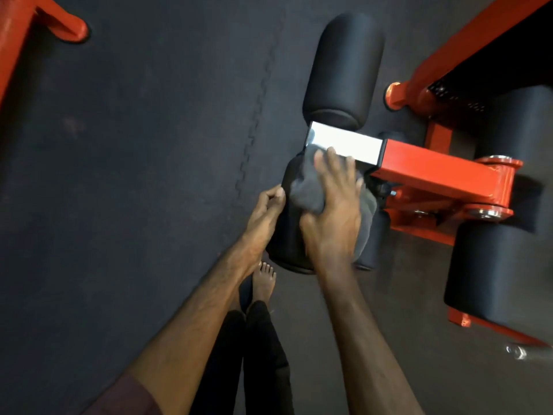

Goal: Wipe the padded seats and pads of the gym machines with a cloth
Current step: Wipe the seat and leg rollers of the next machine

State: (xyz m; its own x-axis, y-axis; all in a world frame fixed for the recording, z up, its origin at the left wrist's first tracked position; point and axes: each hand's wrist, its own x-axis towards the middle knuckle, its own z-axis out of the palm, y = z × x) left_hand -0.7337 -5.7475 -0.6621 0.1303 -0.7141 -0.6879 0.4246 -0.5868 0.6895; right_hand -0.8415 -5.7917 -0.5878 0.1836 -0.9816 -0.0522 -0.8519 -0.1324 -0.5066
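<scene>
The right hand (pixel 332 205) presses a grey cloth (pixel 305 190) flat onto the black roller pad (pixel 287 235), while the left hand (pixel 266 211), fingers curled, steadies the pad's side.

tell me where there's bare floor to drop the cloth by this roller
Widest bare stretch: the dark floor mat left of the near roller pad, up to the orange leg. Crowded on the right, where orange frame and more rollers pack together.

Right hand (pixel 332 202) presses grey cloth (pixel 305 190) flat onto near black roller pad (pixel 287 235), fingers spread, fingertips reaching the silver bar end (pixel 344 143). Left hand (pixel 266 211) rests on the pad's left side, fingers curled. Far roller pad (pixel 344 70) sits beyond the bar. Orange frame (pixel 443 175) to the right. Bare foot (pixel 263 283) on dark floor mat (pixel 134 175).
</scene>
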